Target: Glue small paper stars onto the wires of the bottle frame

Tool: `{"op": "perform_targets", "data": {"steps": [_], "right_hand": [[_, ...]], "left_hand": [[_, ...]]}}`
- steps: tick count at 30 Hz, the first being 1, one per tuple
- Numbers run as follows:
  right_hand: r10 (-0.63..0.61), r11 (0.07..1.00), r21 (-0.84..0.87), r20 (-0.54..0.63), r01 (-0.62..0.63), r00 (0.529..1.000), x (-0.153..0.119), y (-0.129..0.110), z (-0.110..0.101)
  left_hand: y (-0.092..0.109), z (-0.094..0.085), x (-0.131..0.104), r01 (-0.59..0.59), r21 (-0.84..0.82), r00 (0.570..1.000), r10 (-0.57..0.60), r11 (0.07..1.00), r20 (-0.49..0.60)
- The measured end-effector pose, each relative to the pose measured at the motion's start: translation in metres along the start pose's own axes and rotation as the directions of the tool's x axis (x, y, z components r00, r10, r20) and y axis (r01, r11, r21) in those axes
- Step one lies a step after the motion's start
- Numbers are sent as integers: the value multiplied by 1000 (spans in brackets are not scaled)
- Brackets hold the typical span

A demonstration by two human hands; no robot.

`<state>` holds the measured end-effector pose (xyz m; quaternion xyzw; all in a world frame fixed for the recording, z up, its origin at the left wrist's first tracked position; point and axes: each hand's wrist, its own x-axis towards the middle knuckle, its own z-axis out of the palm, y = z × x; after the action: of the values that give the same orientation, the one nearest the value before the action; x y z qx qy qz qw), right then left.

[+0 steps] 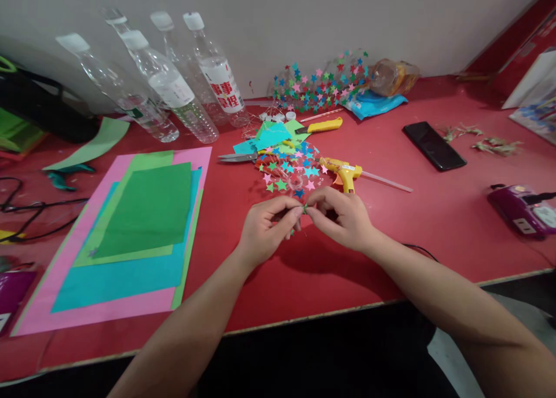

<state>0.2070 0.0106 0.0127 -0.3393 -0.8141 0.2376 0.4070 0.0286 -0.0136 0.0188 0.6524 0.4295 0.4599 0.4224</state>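
Note:
My left hand (271,227) and my right hand (341,217) meet at the fingertips above the red table. Between their pinched fingers is a small green piece (304,209), mostly covered, so its shape is unclear. Another bit of green shows just under my left fingers. Right behind my hands lies a pile of colourful paper stars (289,169) on clear material. The yellow glue gun (347,172), with a clear stick in it, rests behind my right hand. Scissors (238,157) and a yellow cutter (324,126) lie by the paper scraps (273,134).
Stacked coloured sheets (147,212) lie on the left. Several plastic bottles (174,91) stand along the wall, with a star-covered clear object (321,85) to their right. A black phone (434,146) and a purple power socket (521,210) are on the right. The table edge (304,318) runs in front.

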Motion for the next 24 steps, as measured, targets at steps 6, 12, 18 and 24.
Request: {"op": "perform_targets", "data": {"steps": [6, 12, 18, 24], "right_hand": [[31, 999, 41, 38, -32, 999, 0, -3, -2], [223, 824, -484, -200, -294, 954, 15, 21, -23], [710, 341, -811, -108, -475, 696, 29, 51, -38], [711, 457, -697, -86, -552, 697, 27, 71, -37]], "left_hand": [[2, 1, -1, -50, 88, 999, 50, 995, 4], [-3, -4, -3, -103, 121, 983, 119, 987, -137], [-10, -10, -2, -102, 114, 953, 130, 988, -272], [-12, -12, 1, -101, 89, 939, 125, 991, -321]]}}
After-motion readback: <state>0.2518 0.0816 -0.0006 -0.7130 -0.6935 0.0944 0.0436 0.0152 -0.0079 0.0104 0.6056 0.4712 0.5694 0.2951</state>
